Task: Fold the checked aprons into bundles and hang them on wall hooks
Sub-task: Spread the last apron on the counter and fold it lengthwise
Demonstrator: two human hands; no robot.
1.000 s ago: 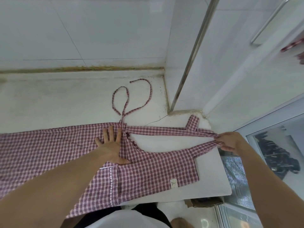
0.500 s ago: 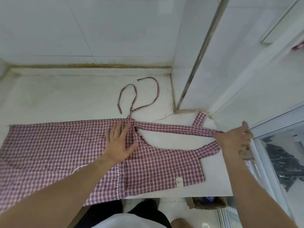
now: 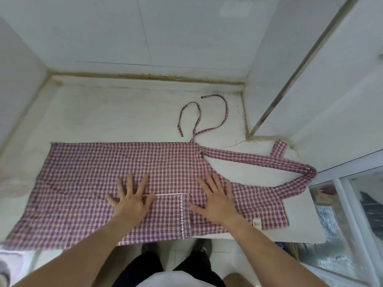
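**Both palms flat on the apron**

My right hand (image 3: 217, 200) has let go of the strap end it pinched a second ago at three o'clock and now lies flat, fingers spread, on the apron (image 3: 93, 183), holding nothing. My left hand (image 3: 130, 200) has slid down and left from the waist corner; it too presses flat with spread fingers. The apron lies spread across the white counter (image 3: 103, 117), its near edge hanging over the front. The neck strap (image 3: 255, 157) runs toward three o'clock and folds back at the counter's edge. The thin tie strings (image 3: 199, 119) curl at one o'clock, near the metal pole (image 3: 290, 77). A small label (image 3: 256, 222) sits at four o'clock.
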